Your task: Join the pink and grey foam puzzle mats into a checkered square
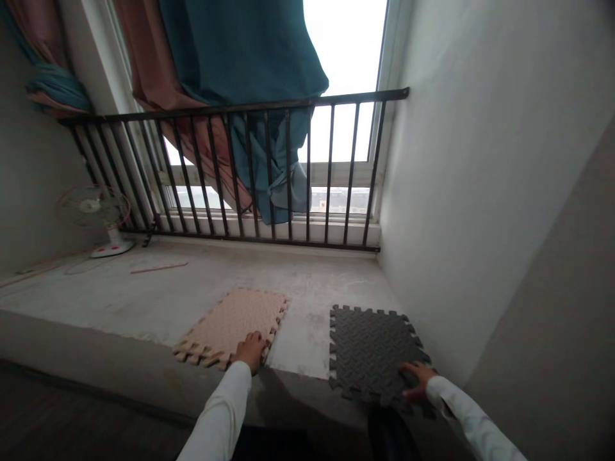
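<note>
A pink foam mat tile (235,323) with jigsaw edges lies on the raised ledge. My left hand (250,350) rests on its near right corner, fingers somewhat apart. To the right, a dark grey foam tile (372,349) with the same toothed edges reaches past the ledge's front edge. My right hand (417,378) touches the grey tile near its lower right side, thumb and fingers spread. A strip of bare ledge separates the two tiles.
Behind the ledge (307,282) runs a black metal railing (288,240) before a window with teal and pink curtains (240,51). A white fan (114,240) and a thin stick (158,267) are at left. A wall (446,192) rises at right.
</note>
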`<state>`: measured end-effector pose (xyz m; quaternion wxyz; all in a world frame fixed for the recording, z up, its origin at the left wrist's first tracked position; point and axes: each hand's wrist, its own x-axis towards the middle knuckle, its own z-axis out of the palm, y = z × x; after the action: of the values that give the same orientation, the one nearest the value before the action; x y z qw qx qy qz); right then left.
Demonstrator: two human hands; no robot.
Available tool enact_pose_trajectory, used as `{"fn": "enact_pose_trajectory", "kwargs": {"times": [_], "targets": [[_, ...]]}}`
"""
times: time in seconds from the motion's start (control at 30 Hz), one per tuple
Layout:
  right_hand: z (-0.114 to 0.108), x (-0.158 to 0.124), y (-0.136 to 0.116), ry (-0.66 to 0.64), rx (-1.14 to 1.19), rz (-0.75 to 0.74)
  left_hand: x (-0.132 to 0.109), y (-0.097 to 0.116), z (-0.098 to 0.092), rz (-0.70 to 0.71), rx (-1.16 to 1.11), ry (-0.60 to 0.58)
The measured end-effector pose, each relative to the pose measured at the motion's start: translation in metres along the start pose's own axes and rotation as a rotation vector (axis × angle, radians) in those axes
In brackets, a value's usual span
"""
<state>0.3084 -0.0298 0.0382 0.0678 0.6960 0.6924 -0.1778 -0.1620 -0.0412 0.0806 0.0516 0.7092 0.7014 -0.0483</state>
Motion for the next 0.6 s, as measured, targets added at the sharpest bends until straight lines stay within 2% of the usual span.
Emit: {"fn": "enact_pose_trajectory", "kwargs": {"times": [0.07, 0.13, 0.27, 0.4, 0.5, 0.6], "targets": [[0.001, 0.005, 0.012, 0.054, 0.083, -0.072, 0.002, 0.012, -0.004, 0.059, 0.003, 0.048], [0.0, 0.008, 0.018, 0.085, 0.127, -0.095, -0.001, 0.036, -0.008, 0.153, -0.021, 0.085], [-0.007, 0.004, 0.006, 0.033, 0.022, -0.012, -0.022, 0.111, -0.007, 0.542, -0.069, 0.12], [-0.015, -0.002, -0.019, -0.028, -0.07, 0.064, -0.046, 0.179, 0.01, 0.844, -0.066, 0.136], [-0.017, -0.006, -0.03, -0.059, -0.113, 0.105, -0.056, 0.207, 0.02, 0.971, -0.071, 0.144], [-0.021, -0.008, -0.036, -0.098, -0.151, 0.122, -0.055, 0.219, 0.021, 1.004, -0.097, 0.179]]}}
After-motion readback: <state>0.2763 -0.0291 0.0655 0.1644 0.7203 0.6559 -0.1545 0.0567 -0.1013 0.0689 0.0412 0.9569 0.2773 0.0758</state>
